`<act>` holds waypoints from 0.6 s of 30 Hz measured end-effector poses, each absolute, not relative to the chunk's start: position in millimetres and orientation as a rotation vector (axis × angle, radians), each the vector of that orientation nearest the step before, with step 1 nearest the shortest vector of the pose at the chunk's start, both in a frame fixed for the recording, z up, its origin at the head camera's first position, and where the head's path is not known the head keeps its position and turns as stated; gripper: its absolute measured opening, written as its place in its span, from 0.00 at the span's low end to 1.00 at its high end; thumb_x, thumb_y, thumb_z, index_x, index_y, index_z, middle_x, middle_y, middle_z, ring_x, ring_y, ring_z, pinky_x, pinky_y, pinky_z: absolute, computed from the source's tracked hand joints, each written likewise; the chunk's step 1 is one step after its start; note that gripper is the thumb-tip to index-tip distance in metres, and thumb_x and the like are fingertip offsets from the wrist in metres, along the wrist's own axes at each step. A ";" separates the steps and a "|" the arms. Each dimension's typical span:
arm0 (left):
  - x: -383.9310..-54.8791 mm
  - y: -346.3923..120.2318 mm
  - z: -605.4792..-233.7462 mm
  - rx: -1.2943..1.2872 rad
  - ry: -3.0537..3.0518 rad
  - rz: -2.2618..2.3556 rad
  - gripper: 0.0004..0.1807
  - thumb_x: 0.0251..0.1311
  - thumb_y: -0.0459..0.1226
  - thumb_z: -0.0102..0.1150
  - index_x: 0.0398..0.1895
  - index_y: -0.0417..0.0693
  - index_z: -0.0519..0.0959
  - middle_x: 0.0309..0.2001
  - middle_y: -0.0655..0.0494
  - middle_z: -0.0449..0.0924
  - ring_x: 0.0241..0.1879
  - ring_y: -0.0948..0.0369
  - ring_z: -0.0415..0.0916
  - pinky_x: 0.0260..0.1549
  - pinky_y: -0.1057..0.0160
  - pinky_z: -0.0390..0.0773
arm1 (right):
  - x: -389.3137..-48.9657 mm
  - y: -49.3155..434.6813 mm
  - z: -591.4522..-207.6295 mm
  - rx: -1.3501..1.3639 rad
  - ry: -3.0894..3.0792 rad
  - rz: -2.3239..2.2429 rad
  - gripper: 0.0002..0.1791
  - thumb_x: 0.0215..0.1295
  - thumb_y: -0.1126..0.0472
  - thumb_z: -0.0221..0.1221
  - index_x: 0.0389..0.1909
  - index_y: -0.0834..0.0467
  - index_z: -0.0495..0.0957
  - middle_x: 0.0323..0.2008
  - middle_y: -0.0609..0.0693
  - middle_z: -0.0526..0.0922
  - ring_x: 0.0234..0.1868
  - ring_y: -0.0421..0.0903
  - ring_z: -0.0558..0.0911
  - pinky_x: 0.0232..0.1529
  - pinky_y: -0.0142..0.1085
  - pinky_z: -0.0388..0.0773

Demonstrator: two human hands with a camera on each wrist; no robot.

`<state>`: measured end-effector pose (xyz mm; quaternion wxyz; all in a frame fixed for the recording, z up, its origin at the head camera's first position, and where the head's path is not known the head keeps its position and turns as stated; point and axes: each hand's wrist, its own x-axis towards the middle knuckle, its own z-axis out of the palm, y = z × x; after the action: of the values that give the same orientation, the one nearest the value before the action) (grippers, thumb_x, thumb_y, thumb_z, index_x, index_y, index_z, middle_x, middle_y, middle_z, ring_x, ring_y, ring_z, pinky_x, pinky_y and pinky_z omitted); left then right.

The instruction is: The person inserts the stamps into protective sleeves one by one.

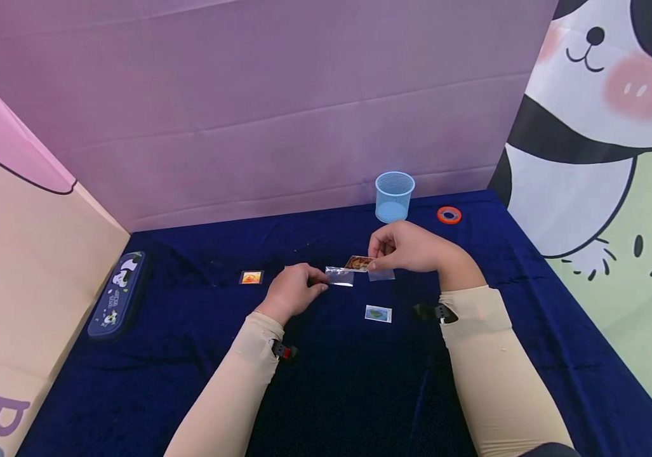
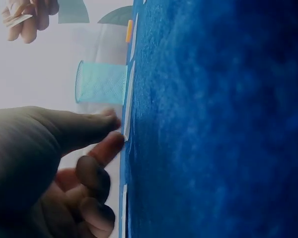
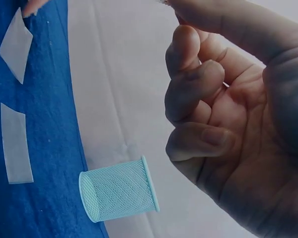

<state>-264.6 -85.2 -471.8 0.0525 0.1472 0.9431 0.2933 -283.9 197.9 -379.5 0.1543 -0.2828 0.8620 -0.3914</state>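
My right hand (image 1: 411, 247) pinches a small brown picture card (image 1: 359, 264), stamp-like, between thumb and forefinger, raised above the table. From the right wrist view, only a sliver of the card shows at the top edge, and the other fingers are curled. My left hand (image 1: 294, 291) has its thumb and forefinger slightly apart at the left end of a clear plastic sleeve (image 1: 339, 276) lying on the cloth. Another clear sleeve (image 1: 381, 275) lies below my right hand. Closer to me is a blue-green picture card (image 1: 378, 313). An orange picture card (image 1: 251, 277) lies left of my left hand.
A light blue mesh cup (image 1: 394, 197) stands at the back edge, with an orange-red tape roll (image 1: 449, 215) to its right. At the far left lies a dark blue pencil case (image 1: 118, 295). Dark blue cloth (image 1: 326, 393) covers the table, enclosed by printed fabric walls.
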 end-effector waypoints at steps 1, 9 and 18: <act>-264.2 -85.0 -472.2 0.465 2.863 0.861 0.09 0.71 0.44 0.67 0.50 0.59 0.90 0.45 0.61 0.82 0.38 0.60 0.76 0.44 0.55 0.78 | -283.8 198.7 -378.8 -0.811 2.474 -1.125 0.06 0.65 0.59 0.73 0.34 0.54 0.85 0.28 0.51 0.82 0.29 0.50 0.76 0.28 0.38 0.75; -260.3 -84.3 -469.9 0.545 2.856 0.769 0.10 0.70 0.43 0.69 0.51 0.58 0.90 0.43 0.61 0.79 0.40 0.62 0.77 0.43 0.56 0.79 | -282.9 202.6 -375.1 -0.808 2.458 -1.155 0.06 0.67 0.60 0.72 0.35 0.56 0.85 0.29 0.53 0.83 0.30 0.51 0.77 0.31 0.38 0.76; -259.4 -84.3 -467.6 0.576 2.918 0.688 0.04 0.68 0.44 0.70 0.42 0.60 0.90 0.41 0.63 0.79 0.37 0.63 0.77 0.42 0.57 0.79 | -283.7 203.5 -376.2 -0.804 2.465 -1.164 0.06 0.66 0.59 0.72 0.36 0.56 0.85 0.29 0.53 0.82 0.30 0.51 0.77 0.31 0.38 0.76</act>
<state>-259.4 -84.3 -467.6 0.0446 0.1886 0.9549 0.2250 -283.7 203.5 -376.2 0.1493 -0.2796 0.8577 -0.4049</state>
